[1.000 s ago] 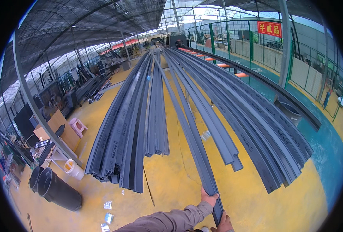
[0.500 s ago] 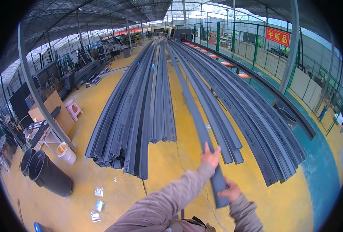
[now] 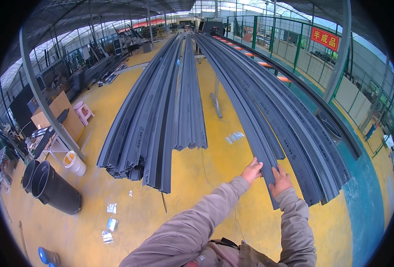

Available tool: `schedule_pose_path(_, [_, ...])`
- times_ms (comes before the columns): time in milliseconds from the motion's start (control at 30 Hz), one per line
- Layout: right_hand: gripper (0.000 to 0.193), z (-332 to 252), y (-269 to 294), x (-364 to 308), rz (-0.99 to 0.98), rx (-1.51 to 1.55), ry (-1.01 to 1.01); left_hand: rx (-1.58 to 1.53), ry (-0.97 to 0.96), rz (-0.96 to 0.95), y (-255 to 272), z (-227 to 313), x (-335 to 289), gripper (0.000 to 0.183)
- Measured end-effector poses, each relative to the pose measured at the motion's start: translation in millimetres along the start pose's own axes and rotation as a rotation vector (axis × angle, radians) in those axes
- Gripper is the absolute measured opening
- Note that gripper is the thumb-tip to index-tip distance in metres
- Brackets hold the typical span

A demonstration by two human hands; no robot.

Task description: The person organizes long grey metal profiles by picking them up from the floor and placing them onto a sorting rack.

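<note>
A long dark grey profile bar point(image 3: 267, 192) runs away from me, its near end sticking out past its neighbour. On its left edge, my left hand point(image 3: 252, 171) is closed, with the fingertips partly hidden by the bar. My right hand point(image 3: 280, 181) grips the opposite edge, a little nearer the end, its fingers bent over the top. Beside this bar lies another profile point(image 3: 275, 149) with a shorter near end. A wide bundle of printed grey profiles point(image 3: 301, 153) extends to the right of both.
Another stack of long profiles point(image 3: 150, 133) lies to the left. Black bins point(image 3: 54, 189) and a white bucket point(image 3: 75, 163) stand at the far left. A support leg point(image 3: 216, 104) shows between the stacks. Plastic packets point(image 3: 235, 137) lie on the yellow floor. Green fencing point(image 3: 298, 46) lines the right.
The bar in my hands has shifted right, against the other profiles, and its near end has moved farther from me. Both hands went along with it, farther out and to the right.
</note>
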State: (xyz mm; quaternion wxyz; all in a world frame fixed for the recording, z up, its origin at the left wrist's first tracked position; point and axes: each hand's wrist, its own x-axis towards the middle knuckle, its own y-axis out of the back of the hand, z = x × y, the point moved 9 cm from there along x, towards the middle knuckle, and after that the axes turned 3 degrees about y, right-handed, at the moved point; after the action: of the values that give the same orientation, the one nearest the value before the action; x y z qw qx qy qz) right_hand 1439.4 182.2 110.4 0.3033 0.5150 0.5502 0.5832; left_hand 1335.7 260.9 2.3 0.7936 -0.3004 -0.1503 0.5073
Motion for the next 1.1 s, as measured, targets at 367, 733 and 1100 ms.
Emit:
schedule_pose_path(367, [0.056,44,-21,53,-0.103,0.112,-0.163,0.329,0.264,-0.209,16,-27,-66,0.063])
schedule_pose_path(733, [0.038,-60,134,75,0.396,-0.143,0.004,0.203,0.482,-0.216,65,-36,-149,0.055])
schedule_pose_path(1100, [0.047,-125,-119,95,-0.132,0.09,-0.146,-0.168,0.103,0.565,216,2,-141,0.029])
